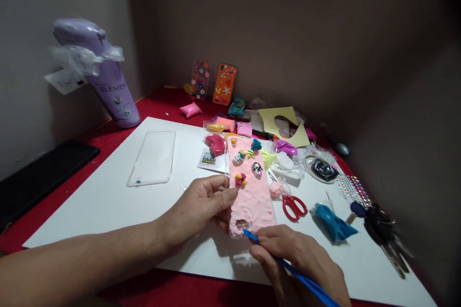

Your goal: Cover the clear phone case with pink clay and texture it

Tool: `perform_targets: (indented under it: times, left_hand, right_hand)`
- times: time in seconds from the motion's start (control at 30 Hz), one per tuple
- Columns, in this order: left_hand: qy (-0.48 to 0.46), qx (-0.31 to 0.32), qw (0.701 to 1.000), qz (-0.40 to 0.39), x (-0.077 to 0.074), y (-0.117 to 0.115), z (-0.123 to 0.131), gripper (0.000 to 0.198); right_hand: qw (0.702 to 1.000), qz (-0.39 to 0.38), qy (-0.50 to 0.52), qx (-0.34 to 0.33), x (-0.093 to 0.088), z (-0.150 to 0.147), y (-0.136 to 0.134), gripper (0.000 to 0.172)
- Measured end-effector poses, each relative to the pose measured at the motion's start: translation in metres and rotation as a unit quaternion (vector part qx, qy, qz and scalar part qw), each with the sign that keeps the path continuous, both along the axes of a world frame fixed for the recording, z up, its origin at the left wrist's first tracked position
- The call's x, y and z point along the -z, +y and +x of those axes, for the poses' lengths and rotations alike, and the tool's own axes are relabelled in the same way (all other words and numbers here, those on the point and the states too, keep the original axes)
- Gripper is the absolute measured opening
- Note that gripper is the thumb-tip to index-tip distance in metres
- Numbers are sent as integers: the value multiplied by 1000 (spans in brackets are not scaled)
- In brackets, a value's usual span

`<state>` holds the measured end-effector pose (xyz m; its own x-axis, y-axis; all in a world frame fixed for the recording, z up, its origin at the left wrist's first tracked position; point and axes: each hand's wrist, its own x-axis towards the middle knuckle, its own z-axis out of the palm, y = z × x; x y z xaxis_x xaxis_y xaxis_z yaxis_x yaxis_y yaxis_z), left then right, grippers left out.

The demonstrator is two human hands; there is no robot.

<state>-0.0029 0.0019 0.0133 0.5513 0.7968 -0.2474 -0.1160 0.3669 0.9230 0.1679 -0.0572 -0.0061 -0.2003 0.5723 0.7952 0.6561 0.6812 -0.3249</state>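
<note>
My left hand (201, 205) pinches the clear phone case coated in pink clay (252, 201); my right hand (304, 254) pinches a slim blue plastic tool (309, 284), best kept shallow around the ragged opening (243, 224).

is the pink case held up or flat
Held up: the left hand grips the pink case by its edge, over a shadow on the white board.

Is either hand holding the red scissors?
No: the scissors lie on the white sheet, while the left hand holds the pink case and the right hand a blue tool.
</note>
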Motion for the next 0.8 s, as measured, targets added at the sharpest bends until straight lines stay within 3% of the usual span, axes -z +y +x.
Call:
perform_targets:
  times: [0.27, 0.8]
  left_hand:
    - [-5, 0, 1000, -4, 1, -1, -1, 27]
    - [-9, 4, 1000, -7, 1, 1, 0, 27]
  right_hand:
    - [999, -31, 31, -9, 3, -3, -2, 14]
    - [999, 24, -18, 24, 0, -5, -3, 16]
